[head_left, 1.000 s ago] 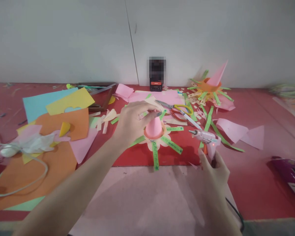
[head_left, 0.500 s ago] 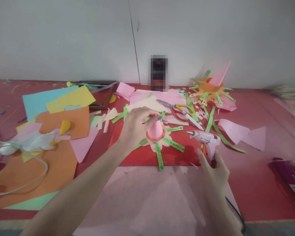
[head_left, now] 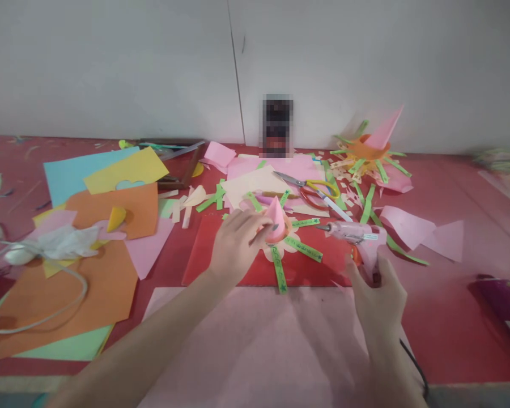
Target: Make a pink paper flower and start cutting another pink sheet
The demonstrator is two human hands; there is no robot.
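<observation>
My left hand (head_left: 238, 241) has its fingers closed at the left side of a small pink paper cone (head_left: 275, 212). The cone stands upright in an orange paper ring (head_left: 287, 226), partly hidden by my fingers. Below lies a pale scalloped paper flower (head_left: 292, 238), with green paper strips (head_left: 302, 248) marked in dark patterns radiating outward. All this rests on a red sheet (head_left: 221, 279). To the right, my right hand (head_left: 380, 294) grips a pink glue gun (head_left: 361, 238). Its nozzle points left toward the strips, apart from them.
Scissors (head_left: 308, 184) and a white pen (head_left: 335, 205) lie behind the flower. A finished-looking cone piece (head_left: 369, 146) stands at the back right. Coloured sheets (head_left: 72, 289) and a white cable (head_left: 83, 283) cover the left; a purple device (head_left: 504, 300) sits right.
My left hand has slid down from the cone's tip to its left side, uncovering the tip. The glue gun stays in my right hand, almost unmoved; the view has shifted slightly.
</observation>
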